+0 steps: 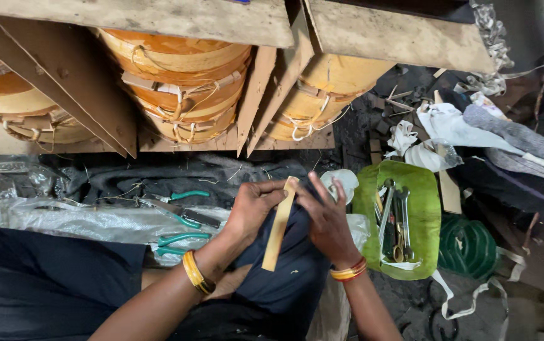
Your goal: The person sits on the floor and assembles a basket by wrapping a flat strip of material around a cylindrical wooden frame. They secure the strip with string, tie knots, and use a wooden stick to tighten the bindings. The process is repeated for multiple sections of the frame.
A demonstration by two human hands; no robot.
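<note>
Bare forearms, yellow-orange bangles on each wrist, red ones too on the right; dark clothing

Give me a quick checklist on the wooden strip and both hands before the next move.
1. Left hand on the wooden strip: ok, its fingers pinch the upper part.
2. Right hand on the strip: ok, it touches the top end from the other side.
3. Strip supported: ok, it lies tilted over the dark cloth on the lap.
4. Strip intact: cannot tell, no crack shows but the top end is covered by fingers.
5. Cutting tools within reach: ok, green-handled pliers lie beside the left wrist.
6. Green tray of spanners upright: ok, it sits beside the right hand.
</note>
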